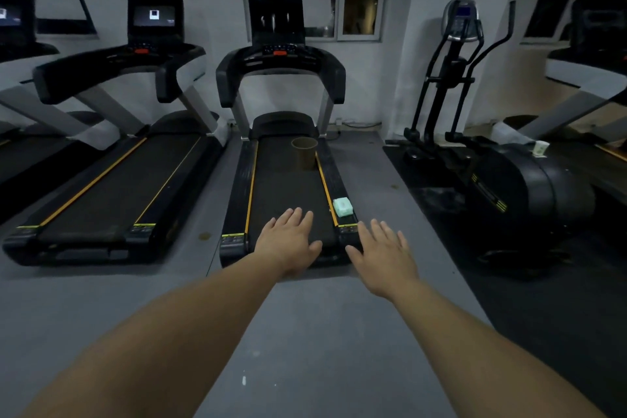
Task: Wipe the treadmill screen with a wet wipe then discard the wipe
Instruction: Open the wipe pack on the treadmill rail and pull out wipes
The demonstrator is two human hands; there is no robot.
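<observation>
Treadmill (pixel 281 78): matt black plastic console housing, grey metal-looking uprights; screen (pixel 277 21) dark and glossy, with reflections; belt (pixel 288 193) matt black, finely textured. Wipe packet (pixel 342 207): pale green, smooth soft wrap. Bin (pixel 304 153): dull brown, cardboard-like. Floor (pixel 305 332): grey, matt, lightly scuffed. Wall (pixel 210 10): white, matt

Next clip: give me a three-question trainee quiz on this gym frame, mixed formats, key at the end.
1. True or false: the left hand grips a wipe.
2. The pack of wet wipes lies on which side rail of the middle treadmill? A) left B) right
3. Fill in: the brown bin stands on the treadmill's ____.

Key: 1 false, both it and the right hand are open and hold nothing; 2 B; 3 belt.
</observation>
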